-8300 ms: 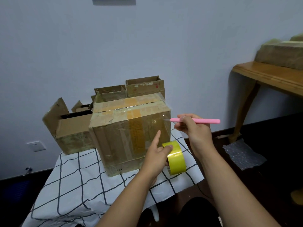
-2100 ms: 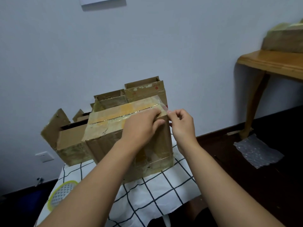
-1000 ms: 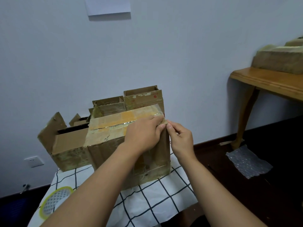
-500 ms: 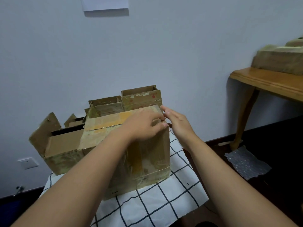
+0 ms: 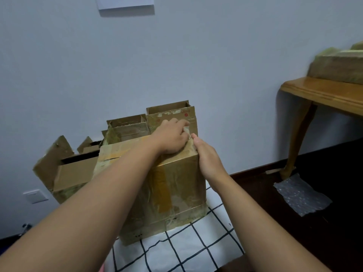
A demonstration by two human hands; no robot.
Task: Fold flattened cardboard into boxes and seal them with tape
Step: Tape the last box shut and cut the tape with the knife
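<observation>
Taped box [image 5: 172, 185] at near-right edge of checked cloth [image 5: 188, 246]. Left hand [image 5: 172, 136] flat on top, fingers perhaps pinching tape end [image 5: 187, 130]; right hand [image 5: 208, 156] straight-fingered against right face — open floor beyond. Labels unreadable.

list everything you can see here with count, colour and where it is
sealed box: one, brown with clear and yellowish tape, front of the cloth
open boxes: several, exact count unclear, brown, behind and left of the sealed box
cloth: one, white with black grid, under the boxes
wooden table: one, light brown, right edge
taped bundle: one seen in part, tan and greenish, on the wooden table
bubble wrap: one sheet, clear, dark floor at right
wall socket: one, white, low left wall
paper: one, white, top of wall
left hand: on the sealed box's top far right corner
right hand: flat on its right side
</observation>
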